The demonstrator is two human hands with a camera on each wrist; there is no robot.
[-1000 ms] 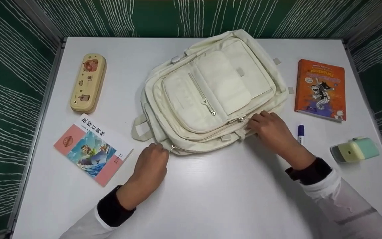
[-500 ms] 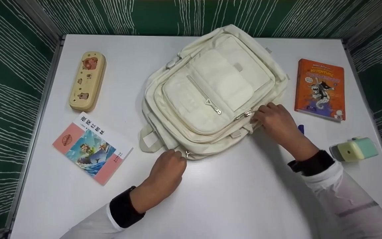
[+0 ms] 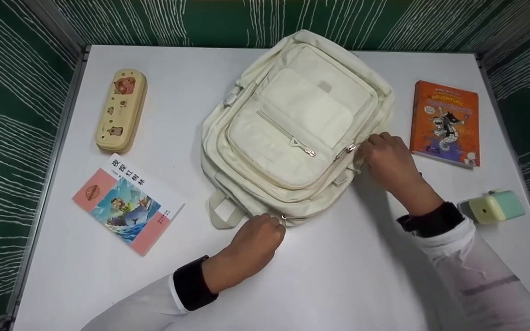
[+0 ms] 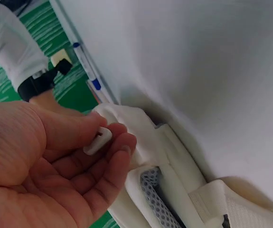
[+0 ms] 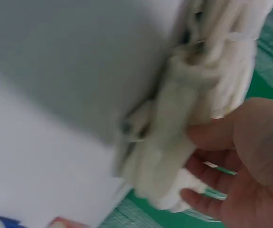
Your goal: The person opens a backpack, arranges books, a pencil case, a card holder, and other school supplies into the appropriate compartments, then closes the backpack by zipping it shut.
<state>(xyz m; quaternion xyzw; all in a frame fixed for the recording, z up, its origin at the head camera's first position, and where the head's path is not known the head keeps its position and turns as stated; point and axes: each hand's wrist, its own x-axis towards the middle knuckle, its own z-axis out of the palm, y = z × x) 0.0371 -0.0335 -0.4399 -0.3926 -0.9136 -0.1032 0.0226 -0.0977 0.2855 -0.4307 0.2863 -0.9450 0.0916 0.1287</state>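
Observation:
A cream backpack point(image 3: 288, 119) lies front side up on the table, tilted, its grab loop point(image 3: 223, 211) toward the lower left. My left hand point(image 3: 256, 241) is at its near end beside a metal zipper slider. In the left wrist view its thumb and fingers pinch a small white zipper pull point(image 4: 98, 141). At the bag's right side, my right hand point(image 3: 384, 158) holds the edge of the backpack near another zipper slider point(image 3: 350, 148). The right wrist view is blurred, with the thumb against the cream fabric point(image 5: 169, 128) and the fingertips partly hidden.
Left of the bag lie a yellow pencil case point(image 3: 121, 110) and a pink-and-white book point(image 3: 129, 204). An orange book point(image 3: 446, 122) and a yellow-green box-like item point(image 3: 495, 207) are on the right. A blue-capped marker point(image 4: 86, 66) appears in the left wrist view.
The backpack has turned anticlockwise, its near end swinging right and toward me. My left hand has moved right with the zipper pull; my right hand has moved slightly up and right.

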